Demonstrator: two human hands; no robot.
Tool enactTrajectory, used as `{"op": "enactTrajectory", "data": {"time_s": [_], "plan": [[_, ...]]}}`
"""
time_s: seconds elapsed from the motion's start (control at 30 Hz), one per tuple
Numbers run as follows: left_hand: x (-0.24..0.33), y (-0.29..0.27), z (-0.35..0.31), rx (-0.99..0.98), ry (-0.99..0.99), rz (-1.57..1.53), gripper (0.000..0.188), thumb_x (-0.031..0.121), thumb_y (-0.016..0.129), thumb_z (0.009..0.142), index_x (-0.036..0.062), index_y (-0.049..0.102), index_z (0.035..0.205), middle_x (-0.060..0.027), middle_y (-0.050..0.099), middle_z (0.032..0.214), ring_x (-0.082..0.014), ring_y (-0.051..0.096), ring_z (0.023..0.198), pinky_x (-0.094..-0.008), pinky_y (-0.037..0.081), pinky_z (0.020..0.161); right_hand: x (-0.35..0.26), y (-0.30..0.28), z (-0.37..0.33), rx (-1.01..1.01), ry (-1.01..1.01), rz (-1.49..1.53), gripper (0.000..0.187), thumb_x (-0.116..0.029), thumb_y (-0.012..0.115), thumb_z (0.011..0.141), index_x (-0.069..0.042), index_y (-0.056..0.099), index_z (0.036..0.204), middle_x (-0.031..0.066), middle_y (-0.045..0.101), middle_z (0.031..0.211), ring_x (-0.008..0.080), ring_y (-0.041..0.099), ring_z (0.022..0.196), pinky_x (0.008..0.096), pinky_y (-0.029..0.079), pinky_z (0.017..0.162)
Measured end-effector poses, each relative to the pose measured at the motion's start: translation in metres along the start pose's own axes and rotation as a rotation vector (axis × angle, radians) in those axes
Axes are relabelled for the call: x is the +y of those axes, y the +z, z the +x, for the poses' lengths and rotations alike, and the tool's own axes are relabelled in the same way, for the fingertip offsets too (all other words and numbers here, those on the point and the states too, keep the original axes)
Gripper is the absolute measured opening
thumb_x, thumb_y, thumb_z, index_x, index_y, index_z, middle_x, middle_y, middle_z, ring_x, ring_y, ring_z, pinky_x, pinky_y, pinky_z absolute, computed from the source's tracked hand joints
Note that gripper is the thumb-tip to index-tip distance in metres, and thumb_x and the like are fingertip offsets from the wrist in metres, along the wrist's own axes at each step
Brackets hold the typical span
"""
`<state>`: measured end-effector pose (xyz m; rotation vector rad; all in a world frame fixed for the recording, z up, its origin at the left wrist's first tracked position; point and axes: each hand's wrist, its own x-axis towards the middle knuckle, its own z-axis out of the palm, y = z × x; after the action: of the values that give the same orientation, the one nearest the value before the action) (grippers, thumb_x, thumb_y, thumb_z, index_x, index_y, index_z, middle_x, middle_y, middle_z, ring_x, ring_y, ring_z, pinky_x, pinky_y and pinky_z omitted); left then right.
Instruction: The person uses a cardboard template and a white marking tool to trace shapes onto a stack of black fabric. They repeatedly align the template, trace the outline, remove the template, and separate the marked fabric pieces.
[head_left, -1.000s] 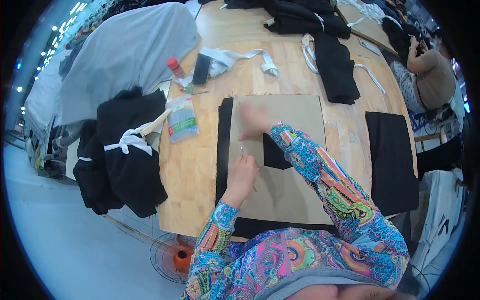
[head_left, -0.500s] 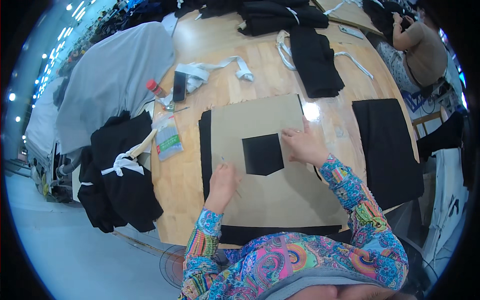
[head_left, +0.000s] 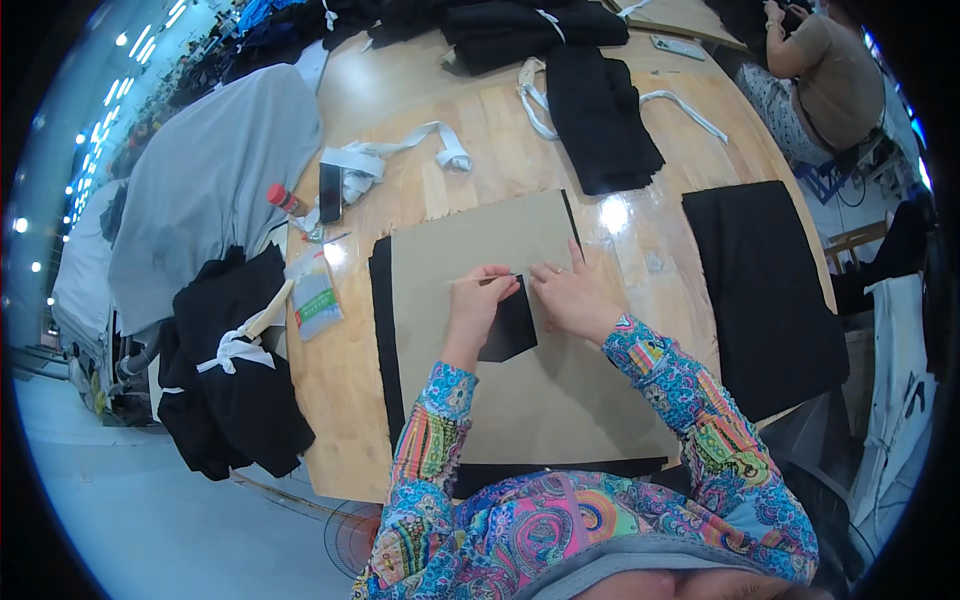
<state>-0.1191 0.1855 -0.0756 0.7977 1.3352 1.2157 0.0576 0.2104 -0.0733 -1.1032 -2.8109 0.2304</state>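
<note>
A tan sheet (head_left: 590,420) lies on black cloth (head_left: 382,330), whose edges show at its left and front. In its middle is a black pocket-shaped area (head_left: 516,325); I cannot tell whether it is a cut-out or a separate piece. My left hand (head_left: 478,310) pinches a thin pen-like stick (head_left: 462,281), its tip by the upper right corner of the black area. My right hand (head_left: 575,300) presses on the sheet with fingers apart, just right of that corner. Part of the black area is hidden behind my left hand.
A bag of pens (head_left: 318,300), a red-capped bottle (head_left: 288,200), a phone (head_left: 330,193) and a white strip (head_left: 453,160) lie at the left and back. Folded black cloth (head_left: 765,300) sits right; a tied bundle (head_left: 235,350) hangs left. A seated person (head_left: 835,80) works far right.
My left hand has moved up and right with the thin stick, from the sheet's left part to the black area's upper corner. The view has shifted slightly; my right hand stays beside the black area.
</note>
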Motion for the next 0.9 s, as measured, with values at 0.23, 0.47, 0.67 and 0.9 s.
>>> {"op": "enactTrajectory", "data": {"time_s": [0.23, 0.47, 0.67, 0.9], "plan": [[-0.01, 0.015, 0.003, 0.189, 0.248, 0.667, 0.019, 0.015, 0.065, 0.083, -0.0012, 0.069, 0.092, -0.0151, 0.07, 0.082, -0.0202, 0.068, 0.074, -0.0314, 0.051, 0.068, 0.0, 0.002, -0.001, 0.006, 0.015, 0.019, 0.056, -0.02, 0.082, 0.054, -0.002, 0.065, 0.104, 0.0061, 0.059, 0.115, 0.0224, 0.054, 0.114, 0.0605, 0.012, 0.112], [-0.013, 0.016, 0.003, 0.211, 0.248, 0.702, 0.019, 0.015, 0.066, 0.083, -0.0013, 0.07, 0.094, -0.012, 0.071, 0.083, -0.0143, 0.066, 0.074, -0.027, 0.051, 0.07, 0.001, 0.004, 0.0, 0.018, 0.012, 0.019, 0.054, -0.02, 0.082, 0.055, -0.002, 0.065, 0.103, 0.0067, 0.059, 0.112, 0.0229, 0.055, 0.112, 0.0603, 0.014, 0.112], [-0.018, 0.017, 0.005, 0.233, 0.321, 0.815, 0.019, 0.015, 0.065, 0.083, 0.0006, 0.07, 0.094, -0.014, 0.071, 0.08, -0.0176, 0.068, 0.072, -0.0283, 0.051, 0.068, 0.001, 0.004, 0.0, 0.018, 0.006, 0.011, 0.053, -0.02, 0.083, 0.055, -0.002, 0.066, 0.101, 0.007, 0.059, 0.111, 0.0232, 0.055, 0.111, 0.0608, 0.015, 0.112], [-0.029, -0.011, 0.002, 0.36, 0.337, 0.579, 0.016, 0.012, 0.065, 0.083, -0.0001, 0.07, 0.092, -0.0117, 0.07, 0.078, -0.0165, 0.066, 0.07, -0.0287, 0.051, 0.065, -0.001, -0.006, 0.004, -0.176, 0.05, 0.029, 0.069, -0.023, 0.084, 0.057, -0.002, 0.058, 0.118, 0.0065, 0.053, 0.128, 0.0209, 0.046, 0.124, 0.0597, 0.01, 0.113]]}}
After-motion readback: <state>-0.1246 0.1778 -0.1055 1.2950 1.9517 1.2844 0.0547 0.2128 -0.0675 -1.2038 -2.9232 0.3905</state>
